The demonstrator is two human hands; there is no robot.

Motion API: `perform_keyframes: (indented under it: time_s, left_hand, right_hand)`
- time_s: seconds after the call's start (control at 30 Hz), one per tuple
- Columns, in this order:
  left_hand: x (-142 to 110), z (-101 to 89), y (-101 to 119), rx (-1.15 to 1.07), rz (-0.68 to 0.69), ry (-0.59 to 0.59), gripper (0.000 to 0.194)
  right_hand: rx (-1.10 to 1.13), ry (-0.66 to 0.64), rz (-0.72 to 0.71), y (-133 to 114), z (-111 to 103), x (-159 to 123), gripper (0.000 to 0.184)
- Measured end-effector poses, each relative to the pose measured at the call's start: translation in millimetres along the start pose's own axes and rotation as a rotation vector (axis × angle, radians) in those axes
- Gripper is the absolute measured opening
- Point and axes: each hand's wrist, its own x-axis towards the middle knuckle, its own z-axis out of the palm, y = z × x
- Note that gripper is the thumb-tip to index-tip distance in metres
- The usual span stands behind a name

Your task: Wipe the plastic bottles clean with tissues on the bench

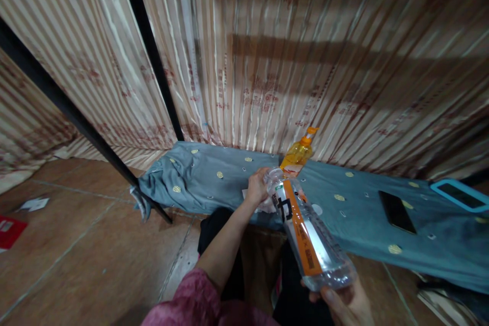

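Note:
My right hand (pixel 346 301) grips the base of a clear plastic bottle (pixel 309 234) with an orange and black label, held tilted with its neck pointing away from me. My left hand (pixel 257 186) is closed around the bottle's neck, at the cap end. Just behind it an orange bottle (pixel 298 155) with an orange cap stands on the blue patterned sheet (pixel 214 183) of a low bed. My left sleeve is pink.
A black phone (pixel 396 211) and a device in a turquoise case (pixel 460 194) lie on the sheet at the right. Striped curtains hang behind the bed. Black frame posts (pixel 153 56) stand at the left. Papers (pixel 34 205) and a red item (pixel 9 230) lie on the brown tile floor.

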Motion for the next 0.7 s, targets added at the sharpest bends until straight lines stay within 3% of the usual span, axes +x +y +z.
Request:
perform_keyframes:
  time_s: [0.7]
  left_hand:
    - [-0.3,-1.3,0.2,-0.024,-0.010,-0.003,0.016]
  right_hand:
    - [-0.006,-0.013,-0.017,-2.6,1.7,1.5,0.096]
